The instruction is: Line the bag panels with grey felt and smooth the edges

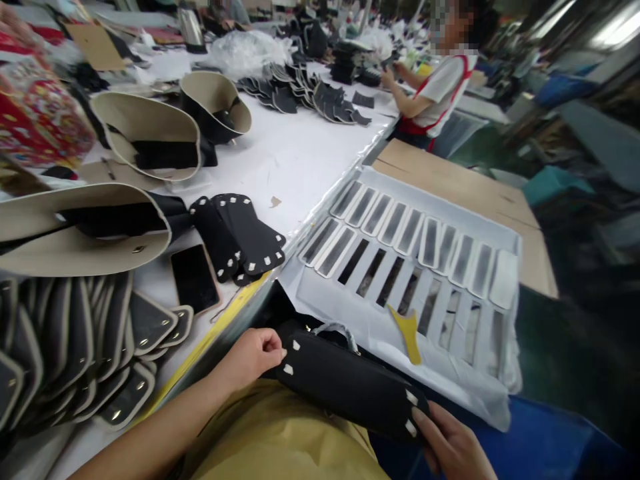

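Note:
A long black panel [350, 377] with rounded ends and white tabs near each end lies across my lap, tilted down to the right. My left hand [255, 357] is closed in a pinch at its left end, beside two white tabs. At the right end, my right hand [447, 437] grips the panel, thumb on top near a white tab and fingers partly hidden beneath. Behind the panel shows a loop wrapped in clear plastic [337, 328] with small metal fittings. Similar black panels with white tabs [247, 233] lie stacked on the white table.
Right of me a white slotted tray [313, 290] holds several pale-framed strips and a yellow forked tool [407, 333]. On the left are a phone [194, 279], dark beige-edged flaps [65, 333] and beige-lined bag bodies [150, 133]. A co-worker [443, 90] stands at the far table edge.

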A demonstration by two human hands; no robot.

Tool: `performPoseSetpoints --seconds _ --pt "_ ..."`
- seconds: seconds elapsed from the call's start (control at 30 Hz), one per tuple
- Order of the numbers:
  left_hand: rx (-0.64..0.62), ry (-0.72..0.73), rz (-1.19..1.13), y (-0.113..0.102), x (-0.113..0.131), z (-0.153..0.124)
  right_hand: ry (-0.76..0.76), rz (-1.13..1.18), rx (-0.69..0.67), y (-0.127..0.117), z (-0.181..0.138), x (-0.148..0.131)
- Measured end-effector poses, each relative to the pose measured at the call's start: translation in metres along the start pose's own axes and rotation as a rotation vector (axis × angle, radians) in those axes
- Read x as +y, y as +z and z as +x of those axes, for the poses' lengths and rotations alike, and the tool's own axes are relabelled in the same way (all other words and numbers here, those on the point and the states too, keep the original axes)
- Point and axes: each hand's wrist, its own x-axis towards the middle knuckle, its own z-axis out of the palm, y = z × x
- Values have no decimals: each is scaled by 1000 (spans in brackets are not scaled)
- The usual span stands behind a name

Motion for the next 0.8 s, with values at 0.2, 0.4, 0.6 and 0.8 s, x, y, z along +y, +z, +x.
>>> performPoseSetpoints --seconds 0.2,0.4,0.6,0.8 --pt "-19 55 255 0 6 -1 -31 11 64 3 -3 -2" --pt "135 362 508 7 5 -9 -80 1 72 4 -2 12" --pt "18 913 801 10 12 -10 -135 -131 116 2 0 19" --pt "-140 947 970 17 39 -11 -209 -228 140 -2 0 17"
